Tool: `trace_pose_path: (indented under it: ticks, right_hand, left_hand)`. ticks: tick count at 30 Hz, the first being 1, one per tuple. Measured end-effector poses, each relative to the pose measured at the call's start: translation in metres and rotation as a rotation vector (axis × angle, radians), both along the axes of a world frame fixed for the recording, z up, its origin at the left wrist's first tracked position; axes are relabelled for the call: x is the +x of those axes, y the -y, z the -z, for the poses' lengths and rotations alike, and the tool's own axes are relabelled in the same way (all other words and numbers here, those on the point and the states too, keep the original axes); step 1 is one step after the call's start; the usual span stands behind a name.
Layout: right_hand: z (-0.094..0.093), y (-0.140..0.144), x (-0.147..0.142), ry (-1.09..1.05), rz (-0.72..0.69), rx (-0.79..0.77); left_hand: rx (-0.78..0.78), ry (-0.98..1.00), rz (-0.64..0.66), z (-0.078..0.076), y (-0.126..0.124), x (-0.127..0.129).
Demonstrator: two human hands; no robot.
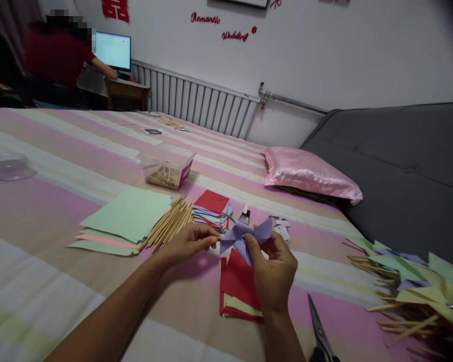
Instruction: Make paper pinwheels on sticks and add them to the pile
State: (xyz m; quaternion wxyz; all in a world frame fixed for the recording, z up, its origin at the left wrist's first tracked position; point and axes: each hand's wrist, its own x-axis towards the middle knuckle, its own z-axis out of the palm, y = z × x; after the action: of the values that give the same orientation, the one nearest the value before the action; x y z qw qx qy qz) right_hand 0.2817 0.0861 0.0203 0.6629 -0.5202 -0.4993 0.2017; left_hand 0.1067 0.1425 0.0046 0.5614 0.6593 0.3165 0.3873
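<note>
A purple paper pinwheel point(262, 230) with folded blades is pinched between the thumb and fingers of my right hand point(275, 256). My left hand point(192, 240) is closed just left of it, its fingertips pinched on what looks like a thin wooden stick, mostly hidden by the fingers. Beneath the pinwheel lies a stack of red and yellow paper point(241, 281). Behind my left hand are a pile of wooden sticks point(169, 221) and a stack of small coloured paper squares point(210, 202). Scissors point(320, 329) lie to the right of my right forearm.
Finished pinwheels point(423, 286) on sticks are heaped at the right. Green and pink sheets point(126, 216) lie at left, behind them a clear plastic box point(166, 168). A pink pillow point(313, 176) rests by the grey headboard point(400, 151). A person point(56, 60) sits at a desk.
</note>
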Motion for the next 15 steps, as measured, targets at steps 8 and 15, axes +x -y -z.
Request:
trace_pose_path:
  ticks: [8,15]
  right_hand:
    - [0.0025,-0.0070,0.0032,-0.233,-0.032,-0.103]
    - [0.0016,-0.0048,0.0045,-0.271,-0.072,-0.197]
  left_hand:
    - [-0.083,0.034,-0.003,0.0091,-0.0064,-0.0013]
    - [-0.152,0.121,-0.070,0.0081,-0.0050,0.0003]
